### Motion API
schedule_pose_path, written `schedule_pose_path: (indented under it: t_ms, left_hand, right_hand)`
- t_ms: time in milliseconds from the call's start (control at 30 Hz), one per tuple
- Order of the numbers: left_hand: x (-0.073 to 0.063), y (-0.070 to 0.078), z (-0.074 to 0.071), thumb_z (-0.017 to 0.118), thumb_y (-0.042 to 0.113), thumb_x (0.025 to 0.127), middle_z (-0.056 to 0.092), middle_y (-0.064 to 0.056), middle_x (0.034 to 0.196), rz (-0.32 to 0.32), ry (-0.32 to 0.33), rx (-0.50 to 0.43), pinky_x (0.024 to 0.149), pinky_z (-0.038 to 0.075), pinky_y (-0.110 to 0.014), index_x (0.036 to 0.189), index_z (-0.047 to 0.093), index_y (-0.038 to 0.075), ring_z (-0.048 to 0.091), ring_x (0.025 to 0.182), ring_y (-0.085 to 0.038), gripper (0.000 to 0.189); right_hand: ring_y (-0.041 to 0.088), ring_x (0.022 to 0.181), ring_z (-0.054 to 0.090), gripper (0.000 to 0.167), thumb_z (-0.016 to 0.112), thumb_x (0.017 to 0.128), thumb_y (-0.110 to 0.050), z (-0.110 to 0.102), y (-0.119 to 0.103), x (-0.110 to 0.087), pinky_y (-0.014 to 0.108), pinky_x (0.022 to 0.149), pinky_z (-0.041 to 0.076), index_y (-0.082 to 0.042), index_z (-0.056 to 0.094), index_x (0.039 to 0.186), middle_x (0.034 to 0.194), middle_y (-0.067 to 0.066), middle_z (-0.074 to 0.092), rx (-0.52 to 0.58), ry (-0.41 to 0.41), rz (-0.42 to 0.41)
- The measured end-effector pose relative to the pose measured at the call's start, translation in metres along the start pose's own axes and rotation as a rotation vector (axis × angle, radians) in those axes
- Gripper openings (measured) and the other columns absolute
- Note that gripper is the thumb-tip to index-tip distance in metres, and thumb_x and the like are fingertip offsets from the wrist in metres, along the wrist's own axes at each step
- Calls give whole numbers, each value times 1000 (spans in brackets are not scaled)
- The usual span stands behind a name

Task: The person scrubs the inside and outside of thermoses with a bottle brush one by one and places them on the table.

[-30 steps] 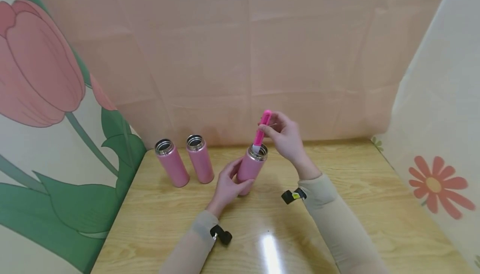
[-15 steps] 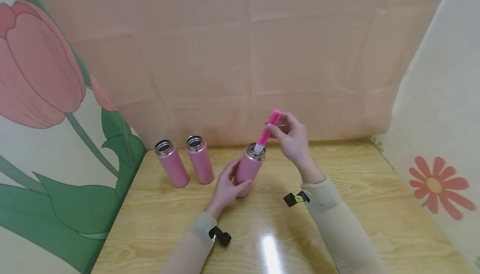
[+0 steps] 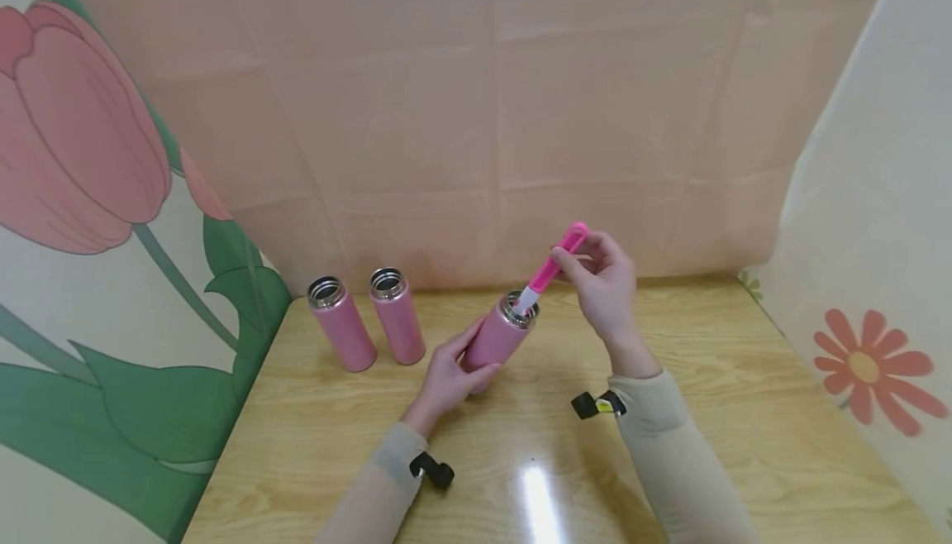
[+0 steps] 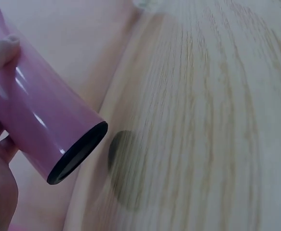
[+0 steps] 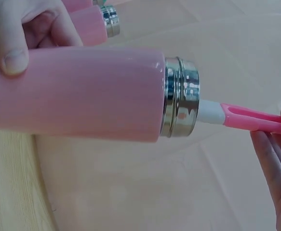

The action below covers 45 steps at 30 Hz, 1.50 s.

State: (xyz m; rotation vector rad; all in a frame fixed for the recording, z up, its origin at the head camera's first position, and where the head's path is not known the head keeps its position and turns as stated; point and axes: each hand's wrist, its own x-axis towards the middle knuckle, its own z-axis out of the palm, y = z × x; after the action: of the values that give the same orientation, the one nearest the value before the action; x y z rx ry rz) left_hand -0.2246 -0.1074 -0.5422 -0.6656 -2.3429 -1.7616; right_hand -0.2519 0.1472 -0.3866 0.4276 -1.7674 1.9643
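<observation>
My left hand (image 3: 448,379) grips a pink metal bottle (image 3: 494,341) round its body. The bottle leans to the right with its steel neck up; in the left wrist view its dark base (image 4: 77,154) hangs clear of the table, a shadow beneath. Between thumb and fingers, my right hand (image 3: 601,283) pinches the pink handle (image 3: 559,259) of a bottle brush. Its white shaft (image 5: 211,111) runs into the open mouth, and its head is hidden inside the bottle.
Two more pink bottles, one at far left (image 3: 344,329) and one beside it (image 3: 399,321), stand uncapped on the wooden table (image 3: 312,461). A pink cloth (image 3: 446,114) hangs behind the table. Flower-printed walls flank both sides.
My right hand has moved right and slightly down, slanting the brush further, with more of the white shaft showing. My left hand has tilted the bottle further to the right.
</observation>
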Motion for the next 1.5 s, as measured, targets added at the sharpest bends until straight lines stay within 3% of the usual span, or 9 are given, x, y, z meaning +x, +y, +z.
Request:
schedule_pose_path:
  t_ms: [167,333,500,633,833,1000,1200,1333,1500]
  left_hand:
    - [-4,3,-6,92,26,88,59,3,154,-10,-31,-8,115,47,-48,159,54,25,59,139,-21,79]
    - [-8,9,-11,92,32,87,57,10,155,-68,-78,-8,116,47,-50,158,55,28,58,140,-19,80]
    - [-12,13,-15,93,35,86,57,8,155,-96,-86,-2,116,46,-53,157,56,25,57,141,-22,81]
    - [-13,13,-18,94,34,85,59,6,154,-82,-72,4,115,47,-55,156,58,24,59,140,-24,80]
    - [-14,13,-26,93,36,86,61,5,152,-69,-82,34,112,49,-56,155,59,29,60,137,-25,77]
    - [-14,19,-35,95,32,85,62,5,151,-54,-151,19,110,52,-54,155,60,29,63,134,-23,78]
    - [-12,23,-46,93,28,86,65,9,148,-58,-298,-29,106,55,-45,154,60,30,67,125,-20,76]
    - [-10,24,-54,93,30,85,66,8,146,-73,-388,-59,105,54,-39,153,61,32,67,125,-19,76]
    - [-7,27,-62,93,26,86,67,4,146,-70,-481,-120,103,56,-39,152,62,25,67,125,-22,73]
  right_hand:
    - [18,78,76,22,82,94,-3,-8,0,-4,36,72,66,0,68,110,98,12,75,24,46,-11]
    - [17,74,76,20,83,93,-1,-12,-1,-8,35,70,65,1,67,106,93,11,73,40,71,-22]
    - [16,72,76,18,81,93,3,-15,-4,-11,35,68,65,1,66,104,91,10,72,93,100,-25]
    - [16,75,76,15,76,96,6,-18,-4,-11,33,71,65,0,66,106,93,9,72,141,106,-56]
    - [22,92,77,17,65,102,8,-25,-10,-20,33,80,65,6,65,118,102,12,73,174,35,-146]
    - [26,90,78,14,59,106,6,-31,-18,-28,36,81,65,9,62,119,102,16,72,252,-4,-201]
    - [29,90,76,11,55,105,7,-39,-19,-31,38,83,65,15,57,112,99,18,70,462,-81,-280]
    - [35,90,75,10,55,104,8,-45,-14,-28,41,86,65,16,55,109,98,21,68,650,-209,-319]
    - [40,93,73,5,54,104,13,-49,-7,-23,45,90,63,17,53,107,98,23,67,837,-371,-353]
